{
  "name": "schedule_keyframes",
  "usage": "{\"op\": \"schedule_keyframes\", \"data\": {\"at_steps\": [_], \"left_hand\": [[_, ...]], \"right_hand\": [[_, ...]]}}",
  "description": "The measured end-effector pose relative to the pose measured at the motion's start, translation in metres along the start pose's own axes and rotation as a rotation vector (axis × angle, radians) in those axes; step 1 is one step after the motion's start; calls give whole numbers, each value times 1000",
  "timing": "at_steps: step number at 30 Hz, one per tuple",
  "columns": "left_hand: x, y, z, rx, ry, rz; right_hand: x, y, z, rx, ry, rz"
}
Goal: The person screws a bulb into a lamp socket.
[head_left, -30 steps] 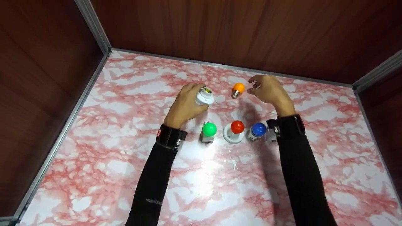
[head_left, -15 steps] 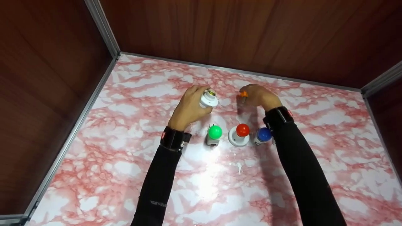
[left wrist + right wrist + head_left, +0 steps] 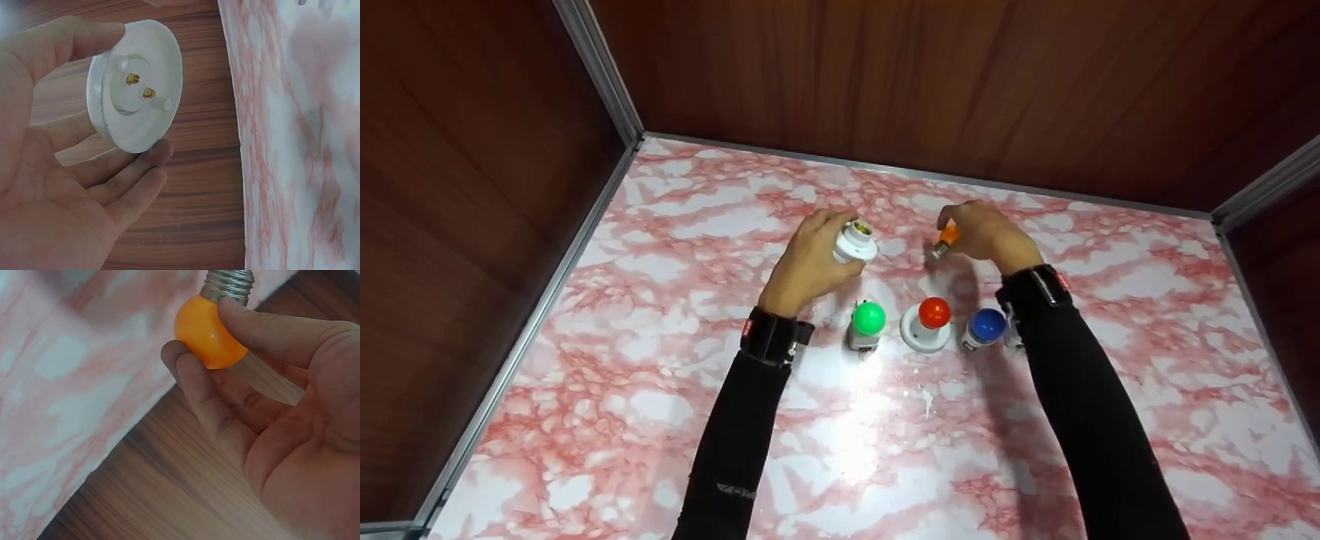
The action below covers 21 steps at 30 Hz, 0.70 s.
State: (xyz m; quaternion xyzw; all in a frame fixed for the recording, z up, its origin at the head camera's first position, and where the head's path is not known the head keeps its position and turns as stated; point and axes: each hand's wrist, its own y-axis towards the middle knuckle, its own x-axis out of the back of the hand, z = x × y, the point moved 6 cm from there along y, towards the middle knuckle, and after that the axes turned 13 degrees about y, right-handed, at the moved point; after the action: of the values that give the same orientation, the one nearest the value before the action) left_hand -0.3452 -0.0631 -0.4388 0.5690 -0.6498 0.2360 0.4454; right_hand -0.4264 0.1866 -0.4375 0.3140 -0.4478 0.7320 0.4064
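Note:
My left hand (image 3: 812,259) grips a round white lamp holder (image 3: 856,244) by its rim, its threaded socket facing up. In the left wrist view the underside of the lamp holder (image 3: 149,121) shows two brass terminals, with the thumb on one edge and fingers on the other. To the right, my right hand (image 3: 986,234) pinches an orange light bulb (image 3: 949,234) between thumb and fingers. The right wrist view shows the bulb's round orange glass (image 3: 205,329) and its bare silver screw base (image 3: 229,284). Bulb and lamp holder are apart, both above the table.
Nearer my body stand a green bulb (image 3: 869,319) on a white base, a red bulb (image 3: 934,313) in a round white holder (image 3: 924,342), and a blue bulb (image 3: 987,325). Beside the blue one, a white item is partly hidden by my right wrist. Brown panels (image 3: 885,82) enclose the marbled table (image 3: 660,405).
My right hand has reached left to the orange bulb, taken hold of it and picked it up from the table. The left hand keeps hold of the lamp holder, almost unmoved.

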Motion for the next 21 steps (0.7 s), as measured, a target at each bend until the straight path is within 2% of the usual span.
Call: {"op": "schedule_keyframes", "data": {"at_steps": [4,7,12,17,21], "left_hand": [[-2,-1,0,17,-28,12],[-2,-1,0,21,-62,4],[-2,1,0,2,-115,-46],[0,1,-2,-13,-183,-102],[4,1,-7,-20,-220,-132]], "right_hand": [[9,-10,-1,64,38,-68],[15,-22,-2,127,73,-156],[23,-47,-5,218,159,-323],[26,-76,-11,250,286,-479],[24,-94,-14,296,368,-569]]}}
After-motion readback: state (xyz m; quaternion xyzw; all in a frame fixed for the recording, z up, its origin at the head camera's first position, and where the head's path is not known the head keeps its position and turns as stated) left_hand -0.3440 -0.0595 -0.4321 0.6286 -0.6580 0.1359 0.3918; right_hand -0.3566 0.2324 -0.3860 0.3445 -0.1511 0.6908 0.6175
